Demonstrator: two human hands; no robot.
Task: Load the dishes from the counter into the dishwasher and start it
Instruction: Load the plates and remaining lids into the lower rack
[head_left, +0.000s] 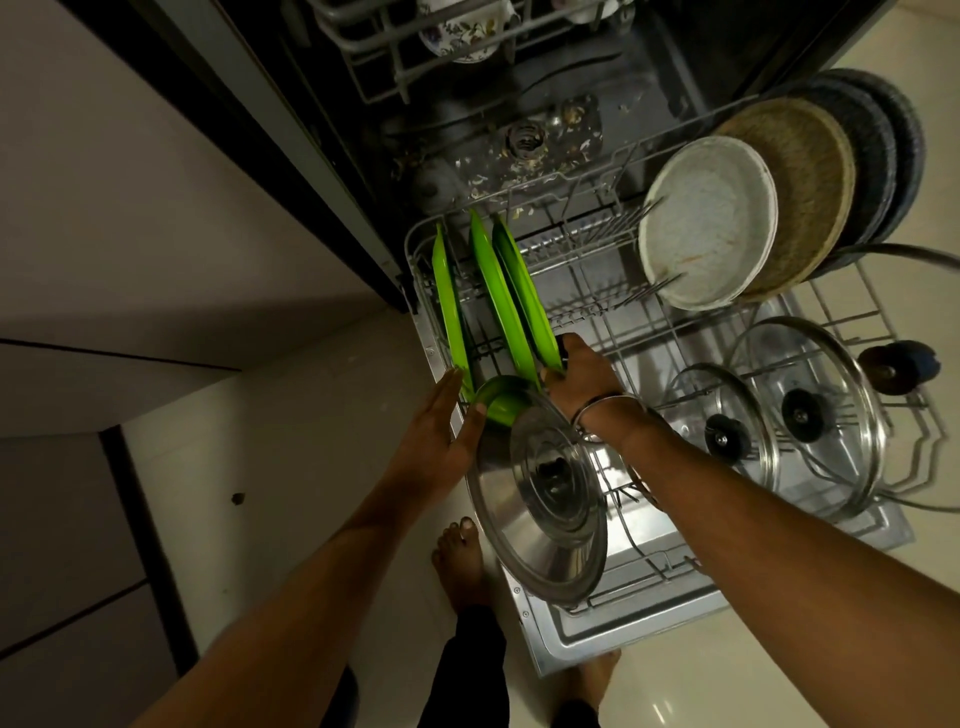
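Note:
The dishwasher's lower rack is pulled out over the open door. Three green plates stand on edge in its left rows. My right hand grips the near edge of the rightmost green plate. A green bowl sits at the rack's near left corner, and my left hand lies beside it with straight fingers, its thumb on the bowl. A large glass-and-steel lid leans at the rack's front, below both hands.
A white plate, a woven-pattern plate and dark plates stand at the rack's right back. Two glass lids stand at the right. The upper rack holds a patterned cup. Food scraps litter the tub floor. Bare feet stand by the open door.

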